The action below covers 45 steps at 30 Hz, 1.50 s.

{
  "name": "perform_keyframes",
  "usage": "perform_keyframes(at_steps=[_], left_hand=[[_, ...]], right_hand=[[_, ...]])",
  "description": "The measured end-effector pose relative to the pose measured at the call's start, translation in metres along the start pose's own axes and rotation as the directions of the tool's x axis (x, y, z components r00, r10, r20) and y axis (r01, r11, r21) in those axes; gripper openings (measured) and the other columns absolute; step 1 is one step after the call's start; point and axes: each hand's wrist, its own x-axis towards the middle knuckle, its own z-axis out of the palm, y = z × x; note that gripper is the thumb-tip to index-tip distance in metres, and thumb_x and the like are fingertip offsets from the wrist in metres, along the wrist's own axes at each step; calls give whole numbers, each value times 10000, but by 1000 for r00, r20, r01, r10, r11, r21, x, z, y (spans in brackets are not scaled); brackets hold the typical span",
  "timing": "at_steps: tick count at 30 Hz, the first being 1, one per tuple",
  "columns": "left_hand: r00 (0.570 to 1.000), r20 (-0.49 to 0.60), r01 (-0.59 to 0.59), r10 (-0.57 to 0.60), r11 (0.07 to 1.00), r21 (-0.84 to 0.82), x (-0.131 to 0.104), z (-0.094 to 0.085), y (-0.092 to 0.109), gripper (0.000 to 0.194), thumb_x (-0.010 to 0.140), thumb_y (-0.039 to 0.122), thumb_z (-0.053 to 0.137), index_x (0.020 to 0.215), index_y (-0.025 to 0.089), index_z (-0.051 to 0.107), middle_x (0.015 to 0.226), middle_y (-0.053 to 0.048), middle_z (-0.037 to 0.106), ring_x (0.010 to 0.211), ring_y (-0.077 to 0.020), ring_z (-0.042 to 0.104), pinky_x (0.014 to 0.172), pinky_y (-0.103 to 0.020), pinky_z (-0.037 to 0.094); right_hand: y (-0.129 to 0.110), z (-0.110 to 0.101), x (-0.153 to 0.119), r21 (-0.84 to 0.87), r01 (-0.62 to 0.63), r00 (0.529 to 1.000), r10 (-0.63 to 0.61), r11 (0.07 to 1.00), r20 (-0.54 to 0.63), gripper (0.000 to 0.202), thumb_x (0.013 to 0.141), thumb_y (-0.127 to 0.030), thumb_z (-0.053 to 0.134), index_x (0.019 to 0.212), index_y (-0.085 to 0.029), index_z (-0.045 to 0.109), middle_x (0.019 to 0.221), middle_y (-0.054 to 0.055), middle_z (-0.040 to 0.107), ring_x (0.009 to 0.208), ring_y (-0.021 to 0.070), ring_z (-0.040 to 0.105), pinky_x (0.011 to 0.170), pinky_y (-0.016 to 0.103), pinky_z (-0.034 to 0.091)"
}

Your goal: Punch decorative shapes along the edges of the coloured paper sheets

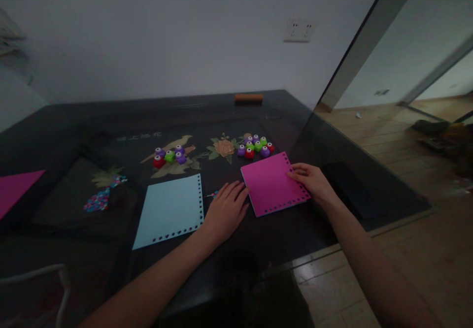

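Observation:
A pink sheet (271, 182) with small holes punched along its right and lower edges lies on the dark table. My right hand (308, 180) pinches its right edge between thumb and fingers. My left hand (227, 210) rests palm down with fingers stretched out, the fingertips at the sheet's left edge. To the left lies a light blue sheet (170, 210), also punched along its right and lower edges. Small colored bits (213, 194) show just beyond my left hand.
Several punches with eye-like tops stand in a right group (254, 147) and a left group (170, 155). Confetti (98, 201) lies at left, near another pink sheet (16, 187). A brown roll (249, 98) sits by the wall.

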Motion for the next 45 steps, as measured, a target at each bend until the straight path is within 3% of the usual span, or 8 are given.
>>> perform_keyframes(at_steps=[14, 19, 22, 28, 45], left_hand=[[1000, 25, -9, 7, 998, 66, 0, -2, 1, 369, 888, 226, 488, 1253, 187, 529, 1314, -92, 544, 1240, -267, 452, 1058, -465, 352], [999, 37, -8, 6, 998, 65, 0, -2, 0, 365, 893, 231, 480, 1252, 187, 530, 1319, -89, 540, 1245, -269, 446, 1062, -468, 344], [999, 34, -7, 5, 998, 62, 0, -2, 0, 362, 891, 231, 484, 1248, 191, 531, 1318, -88, 541, 1242, -267, 450, 1057, -469, 349], [999, 36, -9, 7, 998, 56, 0, -3, 0, 367, 889, 224, 485, 1253, 192, 524, 1316, -85, 541, 1244, -264, 444, 1058, -467, 345], [998, 56, -10, 7, 999, 46, 1, -3, 1, 373, 896, 214, 474, 1264, 176, 520, 1334, -87, 528, 1264, -258, 424, 1069, -460, 332]], right_hand=[[0, 1, 1, -102, 34, 999, -33, 994, 7, 399, 560, -333, 779, 893, -156, 650, 669, -7, 640, 530, 117, 550, 503, 238, 413], [-1, -4, 0, -201, 106, 994, -105, 974, 17, 397, 639, -382, 719, 953, -148, 654, 643, 0, 621, 524, 118, 534, 502, 241, 398], [0, -9, 3, -324, 177, 980, -195, 929, -25, 385, 669, -389, 682, 960, -138, 657, 628, 3, 603, 481, 112, 493, 479, 249, 376], [4, -11, 8, -645, 226, 955, -297, 730, -2, 253, 670, -325, 666, 850, -149, 699, 638, 9, 586, 552, 139, 500, 533, 275, 378], [2, -6, 7, -754, 224, 950, -312, 618, 27, 172, 702, -276, 645, 814, -158, 700, 671, 13, 591, 586, 144, 507, 556, 270, 383]])
